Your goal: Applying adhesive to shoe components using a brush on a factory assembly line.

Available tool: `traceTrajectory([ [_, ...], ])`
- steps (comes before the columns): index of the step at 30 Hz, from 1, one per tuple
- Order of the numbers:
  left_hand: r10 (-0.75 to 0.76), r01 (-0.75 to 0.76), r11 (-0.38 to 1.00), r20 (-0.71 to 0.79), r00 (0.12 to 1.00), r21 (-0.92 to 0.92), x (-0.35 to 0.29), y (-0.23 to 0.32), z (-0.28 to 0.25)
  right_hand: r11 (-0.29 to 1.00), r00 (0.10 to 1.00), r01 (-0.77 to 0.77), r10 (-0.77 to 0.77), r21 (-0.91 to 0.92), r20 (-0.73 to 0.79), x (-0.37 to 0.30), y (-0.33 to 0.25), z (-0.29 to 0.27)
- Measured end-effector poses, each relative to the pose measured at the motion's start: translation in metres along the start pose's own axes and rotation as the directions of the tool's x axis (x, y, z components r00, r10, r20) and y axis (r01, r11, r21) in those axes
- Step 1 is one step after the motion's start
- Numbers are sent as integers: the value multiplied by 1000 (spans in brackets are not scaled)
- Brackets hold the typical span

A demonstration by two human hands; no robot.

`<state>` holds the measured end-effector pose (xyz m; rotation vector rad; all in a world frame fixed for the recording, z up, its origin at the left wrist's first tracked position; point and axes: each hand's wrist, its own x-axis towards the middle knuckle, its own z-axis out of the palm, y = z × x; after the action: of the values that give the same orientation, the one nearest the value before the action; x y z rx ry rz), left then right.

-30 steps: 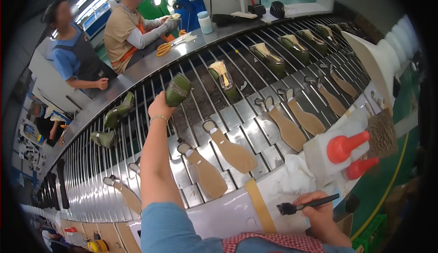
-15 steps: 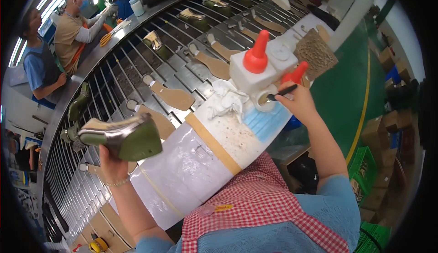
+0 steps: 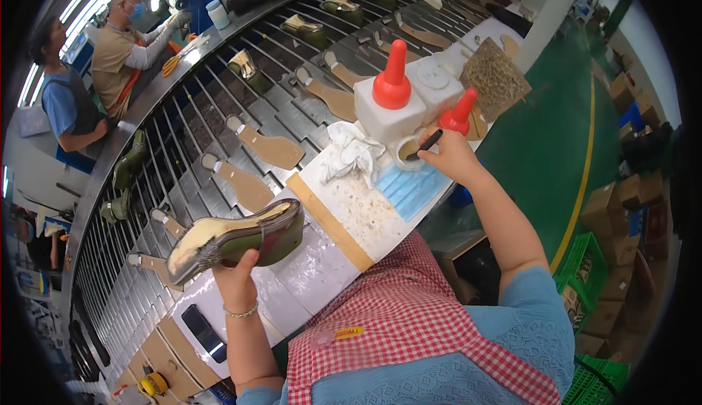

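My left hand point(image 3: 238, 282) is closed around a green lasted shoe upper point(image 3: 281, 240) and holds it above the white work board, its cream underside tilted toward me. In my right hand point(image 3: 455, 158) a slim brush with a dark handle point(image 3: 431, 142) is pinched between the fingers. The brush's lower end reaches into a small white pot point(image 3: 398, 155) of yellowish stuff, so its tip is hidden. Beside the pot stand a square white bottle with a red cone cap point(image 3: 391, 83) and a smaller red cone nozzle point(image 3: 460, 111). Crumpled white cloth point(image 3: 351, 149) lies to the left.
A blue face mask point(image 3: 413, 188) lies flat by the pot, and a phone point(image 3: 203, 330) lies at the board's near left. Beyond, a conveyor of metal rods point(image 3: 190, 123) carries several insoles point(image 3: 269, 145) and green shoes. Two people stand at the far left. A rough brown block point(image 3: 495, 77) sits at right.
My left hand has brought the shoe rightward and nearer over the board, turning its underside more into view. The right hand stays at the pot, with the brush held more upright.
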<state>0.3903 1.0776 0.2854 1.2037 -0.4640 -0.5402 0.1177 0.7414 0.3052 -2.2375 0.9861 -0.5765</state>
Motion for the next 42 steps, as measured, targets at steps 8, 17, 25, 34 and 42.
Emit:
traceTrajectory([
  [8,325,-406,816,255,911,412,-4,-51,34,631,934,-289,351,720,68,-8,30,-8],
  [17,2,2,982,-21,1000,188,-42,-21,80,-117,718,-426,560,897,414,-19,68,29],
  [25,305,-350,914,224,926,203,-54,-65,69,-34,910,-210,359,977,208,-53,-11,-9],
  [34,478,-528,691,236,846,494,-57,-72,75,492,944,-84,-240,866,228,-116,-128,32],
  [42,464,-523,693,248,851,497,-62,-75,69,722,949,152,-296,675,104,-119,-142,42],
])
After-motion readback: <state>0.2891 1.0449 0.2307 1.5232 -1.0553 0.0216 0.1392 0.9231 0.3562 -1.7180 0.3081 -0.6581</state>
